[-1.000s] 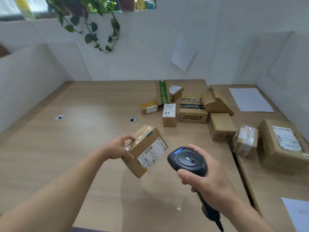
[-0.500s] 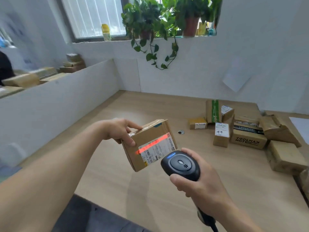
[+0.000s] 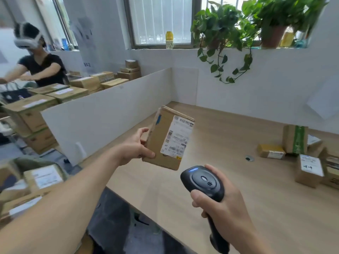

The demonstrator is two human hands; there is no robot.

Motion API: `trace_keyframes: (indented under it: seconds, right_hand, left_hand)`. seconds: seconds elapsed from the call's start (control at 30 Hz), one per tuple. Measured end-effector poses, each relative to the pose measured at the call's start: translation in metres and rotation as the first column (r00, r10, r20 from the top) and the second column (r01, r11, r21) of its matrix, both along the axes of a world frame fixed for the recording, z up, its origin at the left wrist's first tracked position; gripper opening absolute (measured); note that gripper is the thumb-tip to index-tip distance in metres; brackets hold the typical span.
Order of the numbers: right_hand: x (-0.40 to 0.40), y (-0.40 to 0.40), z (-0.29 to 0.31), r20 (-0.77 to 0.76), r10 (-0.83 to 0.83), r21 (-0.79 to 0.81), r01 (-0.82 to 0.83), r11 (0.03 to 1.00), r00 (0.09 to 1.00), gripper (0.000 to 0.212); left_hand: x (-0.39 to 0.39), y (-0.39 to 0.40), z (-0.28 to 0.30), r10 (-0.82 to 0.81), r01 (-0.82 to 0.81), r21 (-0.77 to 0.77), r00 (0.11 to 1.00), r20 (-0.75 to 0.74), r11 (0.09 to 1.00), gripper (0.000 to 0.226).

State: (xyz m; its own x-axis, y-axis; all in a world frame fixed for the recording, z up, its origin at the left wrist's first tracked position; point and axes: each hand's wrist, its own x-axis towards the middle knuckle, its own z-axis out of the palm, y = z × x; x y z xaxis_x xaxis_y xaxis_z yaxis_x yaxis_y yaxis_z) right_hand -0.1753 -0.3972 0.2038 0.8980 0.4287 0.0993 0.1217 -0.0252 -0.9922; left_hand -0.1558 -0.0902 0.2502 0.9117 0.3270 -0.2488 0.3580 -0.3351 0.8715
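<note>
Left hand (image 3: 134,148) grips parcel (image 3: 166,142) — label print blurred.

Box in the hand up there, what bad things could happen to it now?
1. The left hand grips the box by one lower corner only, in the air above the table near its edge. It might slip and fall.
2. The right hand holds the scanner low, and no red line shows on the label. The scan might miss.
</note>
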Motion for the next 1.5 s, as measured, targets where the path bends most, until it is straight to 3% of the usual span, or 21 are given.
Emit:
trace_keyframes:
  seconds: [0.13, 0.37, 0.43, 0.53, 0.67, 0.87, 1.17, 1.5]
  right_hand:
    - [-0.003, 0.036, 0.006, -0.02, 0.021, 0.045, -0.02, 0.999, 1.0, 0.082]
    - [-0.003, 0.081, 0.012, -0.045, 0.113, 0.097, -0.108, 0.989, 0.993, 0.071]
    - [0.001, 0.089, 0.011, -0.045, 0.142, 0.103, -0.136, 0.985, 0.989, 0.077]
    - [0.007, 0.099, 0.01, -0.047, 0.188, 0.114, -0.182, 0.977, 0.981, 0.078]
    - [0.019, 0.109, 0.016, -0.048, 0.253, 0.127, -0.245, 0.961, 0.966, 0.06]
    - [0.039, 0.113, 0.017, -0.044, 0.345, 0.135, -0.337, 0.932, 0.938, 0.071]
    - [0.033, 0.14, 0.014, -0.062, 0.466, 0.151, -0.454, 0.878, 0.882, 0.059]
    - [0.012, 0.207, 0.006, -0.031, 0.499, 0.128, -0.492, 0.861, 0.866, 0.067]
  left_hand:
    - [-0.028, 0.017, -0.018, 0.113, -0.102, -0.124, 0.99, 0.082, 0.987, 0.106]
    - [-0.061, 0.046, -0.036, 0.284, -0.26, -0.172, 0.95, 0.132, 0.95, 0.109]
    - [-0.068, 0.051, -0.036, 0.322, -0.297, -0.176, 0.936, 0.139, 0.939, 0.108]
    - [-0.076, 0.059, -0.035, 0.38, -0.352, -0.192, 0.914, 0.14, 0.916, 0.121]
    - [-0.081, 0.067, -0.03, 0.449, -0.414, -0.218, 0.882, 0.146, 0.884, 0.139]
    - [-0.086, 0.068, -0.019, 0.472, -0.439, -0.206, 0.868, 0.154, 0.875, 0.122]
    - [-0.117, 0.082, -0.022, 0.566, -0.542, -0.166, 0.804, 0.182, 0.824, 0.12]
    - [-0.163, 0.158, -0.022, 0.575, -0.555, -0.153, 0.798, 0.178, 0.818, 0.107]
